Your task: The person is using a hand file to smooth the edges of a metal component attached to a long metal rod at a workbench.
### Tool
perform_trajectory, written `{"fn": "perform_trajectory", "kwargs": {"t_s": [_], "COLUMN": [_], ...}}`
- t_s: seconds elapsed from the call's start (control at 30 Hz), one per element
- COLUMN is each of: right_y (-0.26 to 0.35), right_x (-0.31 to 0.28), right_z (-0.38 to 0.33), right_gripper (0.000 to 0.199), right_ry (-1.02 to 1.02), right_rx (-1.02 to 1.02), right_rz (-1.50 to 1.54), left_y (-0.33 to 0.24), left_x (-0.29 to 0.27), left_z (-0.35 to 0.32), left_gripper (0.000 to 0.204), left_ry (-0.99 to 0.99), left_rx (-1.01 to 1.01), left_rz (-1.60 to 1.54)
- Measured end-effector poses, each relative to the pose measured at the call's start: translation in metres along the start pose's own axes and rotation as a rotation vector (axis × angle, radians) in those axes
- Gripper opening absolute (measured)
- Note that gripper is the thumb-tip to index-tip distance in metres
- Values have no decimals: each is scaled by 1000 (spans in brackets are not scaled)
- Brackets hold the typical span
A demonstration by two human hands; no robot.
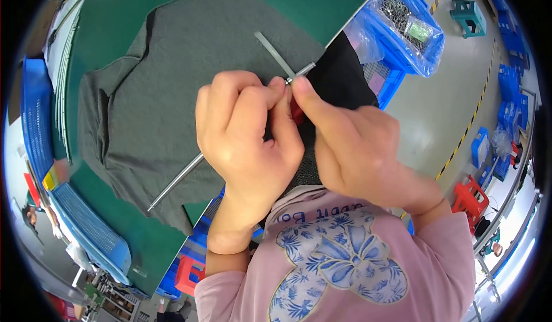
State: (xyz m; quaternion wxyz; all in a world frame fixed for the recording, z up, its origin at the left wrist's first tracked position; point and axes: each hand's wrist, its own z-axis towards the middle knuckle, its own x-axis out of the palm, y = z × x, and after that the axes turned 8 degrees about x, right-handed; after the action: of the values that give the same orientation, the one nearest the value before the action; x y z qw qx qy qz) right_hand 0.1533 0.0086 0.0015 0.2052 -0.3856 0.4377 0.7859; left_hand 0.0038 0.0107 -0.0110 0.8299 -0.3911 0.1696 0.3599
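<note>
My left hand [247, 126] is closed around a thin, shiny metal rod [175, 182]. The rod's long end slants down to the left, and a short end shows past my fingertips. A flat grey metal strip [273, 51], possibly a file blade, crosses the rod near that short end. My right hand [356, 143] is closed, its thumb pressed at the crossing beside the left fingertips. Something red [297, 112] shows between my hands; whether it belongs to the strip I cannot tell. Beneath lies a dark grey cloth [155, 109] on the green table [276, 5].
A blue bin [428, 57] with a bag of small metal parts stands beyond the table's right edge. Blue baskets [92, 224] line the left side. A green stool [468, 18] and a red stool [470, 198] are on the floor to the right.
</note>
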Motion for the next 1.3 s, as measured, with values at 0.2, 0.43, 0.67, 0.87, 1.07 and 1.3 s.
{"fn": "perform_trajectory", "kwargs": {"t_s": [0.2,0.43,0.67,0.87,1.07,1.3], "right_y": [3,1,1,-5,-1,2], "right_x": [-12,-6,1,10,-11,-2], "right_z": [-30,-34,-10,5,-20,-30], "right_gripper": [59,58,59,62,59,60], "right_ry": [94,61,21,-82,68,-9], "right_rx": [65,64,38,-28,52,63], "right_rz": [-18,-29,7,40,19,0], "left_y": [-2,-1,-1,-2,-2,-2], "left_x": [-2,-2,-2,-2,-1,-2], "left_z": [-2,0,-1,-1,-2,-2], "left_gripper": [17,17,17,17,17,17], "left_ry": [7,7,16,8,8,20], "left_rx": [8,9,-18,3,-3,-9], "left_rz": [13,16,13,4,18,15]}}
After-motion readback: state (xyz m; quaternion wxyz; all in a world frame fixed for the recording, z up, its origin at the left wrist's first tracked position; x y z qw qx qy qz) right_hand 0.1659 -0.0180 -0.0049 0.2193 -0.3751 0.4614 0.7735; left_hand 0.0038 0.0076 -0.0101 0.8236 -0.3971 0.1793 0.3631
